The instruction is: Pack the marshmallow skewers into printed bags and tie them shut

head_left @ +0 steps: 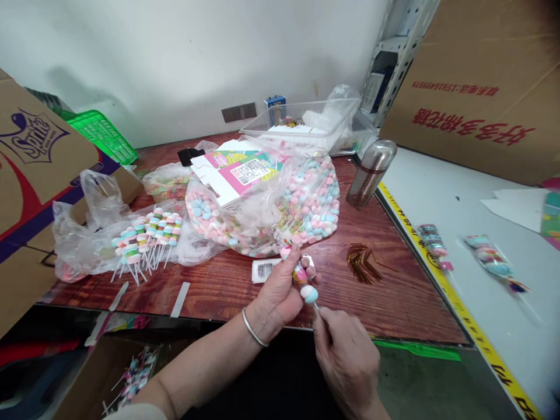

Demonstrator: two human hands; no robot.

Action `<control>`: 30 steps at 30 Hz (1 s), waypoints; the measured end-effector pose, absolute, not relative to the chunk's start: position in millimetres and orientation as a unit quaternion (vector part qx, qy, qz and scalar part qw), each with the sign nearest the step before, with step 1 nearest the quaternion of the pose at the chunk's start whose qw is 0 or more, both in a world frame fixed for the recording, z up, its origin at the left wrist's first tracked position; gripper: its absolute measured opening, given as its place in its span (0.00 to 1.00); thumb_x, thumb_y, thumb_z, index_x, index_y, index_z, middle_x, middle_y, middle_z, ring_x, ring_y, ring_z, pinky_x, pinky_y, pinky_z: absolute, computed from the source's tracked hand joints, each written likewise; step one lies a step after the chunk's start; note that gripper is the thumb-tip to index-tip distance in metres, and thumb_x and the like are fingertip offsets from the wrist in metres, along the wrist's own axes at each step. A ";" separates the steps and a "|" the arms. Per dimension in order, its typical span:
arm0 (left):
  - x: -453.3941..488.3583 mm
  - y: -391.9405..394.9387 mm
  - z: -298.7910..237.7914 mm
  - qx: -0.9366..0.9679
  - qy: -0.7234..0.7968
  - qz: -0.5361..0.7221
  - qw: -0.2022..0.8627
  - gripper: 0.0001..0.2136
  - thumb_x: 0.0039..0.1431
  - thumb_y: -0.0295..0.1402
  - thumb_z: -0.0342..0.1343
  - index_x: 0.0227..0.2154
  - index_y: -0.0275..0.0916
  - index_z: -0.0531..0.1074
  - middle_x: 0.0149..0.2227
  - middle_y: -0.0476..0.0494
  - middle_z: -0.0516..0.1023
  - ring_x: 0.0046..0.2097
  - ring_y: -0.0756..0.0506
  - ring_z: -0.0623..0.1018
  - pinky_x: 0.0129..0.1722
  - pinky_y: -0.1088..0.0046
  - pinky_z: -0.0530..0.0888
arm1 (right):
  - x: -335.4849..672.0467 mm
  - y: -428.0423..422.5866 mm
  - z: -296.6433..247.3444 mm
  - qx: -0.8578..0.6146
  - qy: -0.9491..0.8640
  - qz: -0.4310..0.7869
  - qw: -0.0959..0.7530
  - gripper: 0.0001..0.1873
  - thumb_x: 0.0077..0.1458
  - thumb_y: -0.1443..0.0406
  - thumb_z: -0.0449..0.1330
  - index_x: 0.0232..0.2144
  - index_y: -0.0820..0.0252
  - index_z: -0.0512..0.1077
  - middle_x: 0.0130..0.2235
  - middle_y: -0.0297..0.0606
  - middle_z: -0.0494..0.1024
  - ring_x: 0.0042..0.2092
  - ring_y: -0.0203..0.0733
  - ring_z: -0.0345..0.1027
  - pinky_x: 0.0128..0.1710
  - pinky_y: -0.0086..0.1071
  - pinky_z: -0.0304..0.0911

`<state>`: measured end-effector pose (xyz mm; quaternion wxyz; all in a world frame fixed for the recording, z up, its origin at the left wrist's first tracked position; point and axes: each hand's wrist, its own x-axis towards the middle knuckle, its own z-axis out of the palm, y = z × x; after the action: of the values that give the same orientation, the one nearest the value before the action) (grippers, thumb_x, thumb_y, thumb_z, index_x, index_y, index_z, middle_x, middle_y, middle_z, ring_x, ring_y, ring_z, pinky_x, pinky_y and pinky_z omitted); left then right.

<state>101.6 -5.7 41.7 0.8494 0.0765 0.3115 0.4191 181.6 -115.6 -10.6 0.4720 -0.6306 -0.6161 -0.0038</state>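
My left hand [280,294], with a silver bangle on its wrist, is closed around the upper part of a candy skewer [306,286] with pink, white and blue pieces, partly inside a clear wrapper. My right hand [345,350] pinches the skewer's stick just below the lowest blue piece. Both hands are at the front edge of the wooden table [385,303]. Just beyond them lies a big clear bag of pastel candies [306,204] with a pink printed card on top. Several finished skewers [146,236] lie on plastic at the left.
A metal flask [371,173] stands right of the bag, gold twist ties [363,262] lie near it. Wrapped skewers [490,256] rest on the white table at right. Cardboard boxes [35,175] flank both sides. A clear plastic tub [301,125] sits at the back, a box of skewers [131,379] below.
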 end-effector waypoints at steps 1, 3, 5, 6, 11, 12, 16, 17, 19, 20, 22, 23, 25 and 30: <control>102.9 -8.2 40.3 0.082 0.312 0.418 0.850 0.13 0.51 0.38 0.66 0.28 0.36 0.67 0.23 0.54 0.68 0.23 0.55 0.68 0.31 0.73 0.74 | 180.1 -114.5 -11.3 -0.642 -0.586 0.077 0.488 0.06 0.60 0.66 0.57 0.31 0.57 0.71 0.24 0.32 0.73 0.26 0.35 0.64 0.29 0.30 0.56; 104.9 -13.4 35.7 0.091 0.310 0.412 0.852 0.13 0.52 0.37 0.65 0.26 0.36 0.67 0.22 0.55 0.67 0.23 0.55 0.68 0.32 0.73 0.74 | 175.7 -112.0 -13.6 -0.637 -0.483 0.290 0.527 0.13 0.62 0.58 0.54 0.27 0.58 0.68 0.21 0.29 0.67 0.22 0.33 0.58 0.23 0.28 0.53; 104.9 -16.6 30.6 0.092 0.301 0.390 0.865 0.13 0.51 0.37 0.66 0.26 0.35 0.67 0.22 0.54 0.67 0.24 0.54 0.70 0.34 0.73 0.74 | 171.1 -109.1 -15.8 -0.578 -0.347 0.472 0.567 0.18 0.60 0.52 0.54 0.25 0.58 0.65 0.19 0.25 0.57 0.19 0.30 0.48 0.19 0.26 0.46; 103.9 -16.7 28.7 0.094 0.296 0.381 0.871 0.13 0.50 0.37 0.66 0.27 0.35 0.68 0.22 0.53 0.68 0.25 0.53 0.71 0.35 0.72 0.74 | 169.4 -107.7 -16.2 -0.541 -0.288 0.530 0.586 0.19 0.59 0.50 0.56 0.24 0.58 0.65 0.18 0.23 0.54 0.19 0.29 0.43 0.18 0.26 0.42; 93.6 -2.5 29.8 0.129 0.274 0.415 0.858 0.17 0.46 0.36 0.69 0.37 0.34 0.73 0.32 0.47 0.75 0.33 0.48 0.77 0.37 0.70 0.74 | 168.7 -103.4 -9.5 -0.469 -0.152 0.620 0.610 0.18 0.52 0.51 0.64 0.27 0.61 0.70 0.18 0.20 0.52 0.18 0.25 0.38 0.19 0.24 0.41; 92.1 0.9 31.3 0.133 0.271 0.424 0.854 0.16 0.46 0.34 0.69 0.37 0.35 0.73 0.30 0.49 0.75 0.32 0.49 0.76 0.37 0.71 0.74 | 169.4 -103.2 -7.7 -0.464 -0.147 0.629 0.606 0.18 0.51 0.51 0.64 0.28 0.61 0.70 0.18 0.20 0.52 0.18 0.25 0.38 0.19 0.24 0.43; 90.9 7.9 34.3 0.103 0.276 0.428 0.854 0.10 0.51 0.30 0.66 0.30 0.34 0.71 0.24 0.54 0.69 0.25 0.55 0.71 0.33 0.75 0.73 | 172.0 -104.0 -5.1 -0.522 -0.259 0.546 0.602 0.16 0.56 0.53 0.61 0.26 0.59 0.68 0.19 0.24 0.57 0.20 0.30 0.48 0.21 0.26 0.49; 91.5 8.3 34.2 0.085 0.279 0.429 0.855 0.09 0.53 0.31 0.65 0.29 0.34 0.70 0.23 0.54 0.68 0.24 0.55 0.70 0.32 0.75 0.73 | 172.9 -104.7 -5.6 -0.561 -0.324 0.476 0.594 0.14 0.57 0.55 0.59 0.26 0.58 0.68 0.21 0.27 0.62 0.22 0.31 0.53 0.23 0.27 0.52; 92.7 8.5 33.9 0.051 0.286 0.432 0.853 0.09 0.56 0.32 0.62 0.28 0.34 0.69 0.23 0.54 0.68 0.24 0.55 0.70 0.31 0.74 0.73 | 175.3 -106.5 -7.0 -0.622 -0.465 0.288 0.560 0.09 0.59 0.62 0.58 0.28 0.58 0.70 0.25 0.31 0.69 0.27 0.34 0.61 0.28 0.29 0.57; 93.3 8.6 34.1 0.037 0.291 0.432 0.853 0.09 0.57 0.33 0.61 0.28 0.34 0.68 0.23 0.54 0.67 0.23 0.55 0.70 0.31 0.74 0.73 | 176.8 -107.3 -7.8 -0.632 -0.528 0.189 0.535 0.06 0.59 0.65 0.57 0.30 0.58 0.71 0.27 0.33 0.71 0.29 0.35 0.63 0.31 0.29 0.58; 94.6 8.6 35.7 0.016 0.304 0.426 0.852 0.09 0.58 0.34 0.60 0.29 0.34 0.68 0.22 0.54 0.67 0.23 0.55 0.70 0.30 0.74 0.73 | 179.8 -108.5 -9.4 -0.621 -0.614 0.016 0.487 0.05 0.58 0.71 0.57 0.34 0.58 0.72 0.28 0.35 0.74 0.30 0.37 0.65 0.33 0.31 0.59; 95.5 8.2 36.7 0.008 0.309 0.421 0.853 0.09 0.58 0.34 0.60 0.29 0.34 0.68 0.23 0.54 0.67 0.23 0.55 0.69 0.30 0.74 0.73 | 180.9 -108.7 -10.1 -0.612 -0.639 -0.046 0.464 0.07 0.57 0.73 0.57 0.37 0.59 0.72 0.29 0.36 0.74 0.30 0.37 0.65 0.34 0.32 0.59; 98.0 6.0 38.4 0.001 0.312 0.411 0.856 0.10 0.58 0.35 0.60 0.29 0.34 0.68 0.22 0.55 0.66 0.23 0.55 0.69 0.29 0.75 0.73 | 182.0 -108.1 -11.7 -0.606 -0.658 -0.114 0.433 0.09 0.56 0.74 0.58 0.39 0.59 0.72 0.29 0.37 0.76 0.30 0.38 0.66 0.34 0.33 0.58; 106.5 -7.4 33.6 0.046 0.301 0.411 0.859 0.10 0.56 0.34 0.62 0.28 0.34 0.68 0.21 0.55 0.65 0.22 0.56 0.67 0.29 0.77 0.72 | 176.8 -100.5 -11.9 -0.659 -0.563 0.069 0.494 0.07 0.61 0.65 0.56 0.31 0.60 0.72 0.26 0.35 0.74 0.28 0.36 0.65 0.31 0.31 0.58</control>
<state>106.5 -7.4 33.6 0.8595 0.0455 0.3005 0.4110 176.8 -100.5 -11.9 0.4943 -0.6587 -0.5631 0.0687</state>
